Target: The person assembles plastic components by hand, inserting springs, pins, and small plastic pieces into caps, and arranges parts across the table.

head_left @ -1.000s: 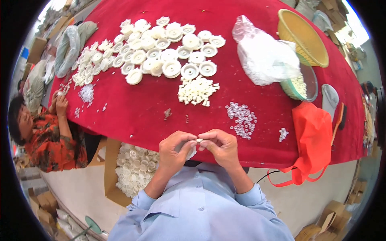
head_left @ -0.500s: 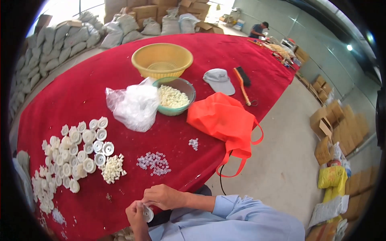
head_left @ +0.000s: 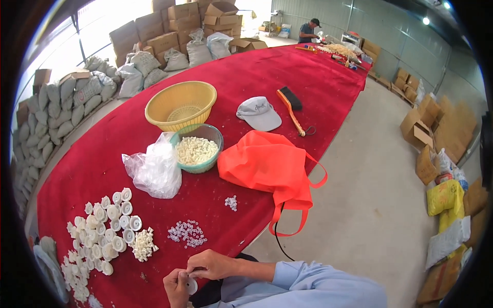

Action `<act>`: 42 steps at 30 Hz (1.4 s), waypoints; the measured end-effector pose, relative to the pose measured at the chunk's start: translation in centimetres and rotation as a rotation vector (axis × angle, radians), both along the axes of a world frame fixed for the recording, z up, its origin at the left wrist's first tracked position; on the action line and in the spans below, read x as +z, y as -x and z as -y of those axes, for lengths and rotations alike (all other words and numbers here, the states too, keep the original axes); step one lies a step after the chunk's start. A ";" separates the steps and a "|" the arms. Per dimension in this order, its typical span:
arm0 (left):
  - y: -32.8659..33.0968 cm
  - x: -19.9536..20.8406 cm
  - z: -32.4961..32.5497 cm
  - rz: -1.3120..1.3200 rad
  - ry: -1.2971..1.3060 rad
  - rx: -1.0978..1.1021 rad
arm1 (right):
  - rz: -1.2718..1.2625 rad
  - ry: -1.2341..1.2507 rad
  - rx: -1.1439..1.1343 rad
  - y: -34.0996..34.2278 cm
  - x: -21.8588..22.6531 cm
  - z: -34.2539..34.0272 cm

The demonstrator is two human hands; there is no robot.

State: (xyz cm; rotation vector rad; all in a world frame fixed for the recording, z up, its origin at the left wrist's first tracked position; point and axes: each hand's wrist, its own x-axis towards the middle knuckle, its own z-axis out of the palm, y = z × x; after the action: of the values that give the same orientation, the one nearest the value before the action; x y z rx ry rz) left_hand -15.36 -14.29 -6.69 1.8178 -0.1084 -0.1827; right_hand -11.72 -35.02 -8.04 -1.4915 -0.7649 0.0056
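Note:
Low in the view, at the red table's near edge, my left hand grips a round white plastic wheel with a small hole in its middle. My right hand meets it from the right, thumb and fingers pinched together at the wheel's upper edge. Whatever is in that pinch is too small to make out. Beyond the hands lies a patch of small clear rings. To its left are a heap of short cream plastic pieces and a spread of similar white wheels.
A bowl of cream pieces stands beside a plastic bag and a yellow basin. Rightward lie an orange-red cloth bag, a grey cap and a brush. A person works at the far end.
The view has swung, so the table's things sit lower and mostly further left. Both hands stay together at the wheel, with little change in their grip.

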 end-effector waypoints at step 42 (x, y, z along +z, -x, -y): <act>-0.8 -5.2 1.1 -0.054 0.446 0.469 | -0.552 -0.167 -0.410 -0.4 -3.5 1.8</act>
State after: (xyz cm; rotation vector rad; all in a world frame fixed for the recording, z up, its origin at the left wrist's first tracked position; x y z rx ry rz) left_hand -14.55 -15.40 -11.86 1.3476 0.2944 0.1185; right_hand -11.34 -36.86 -11.51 -1.3715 -0.0104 0.0417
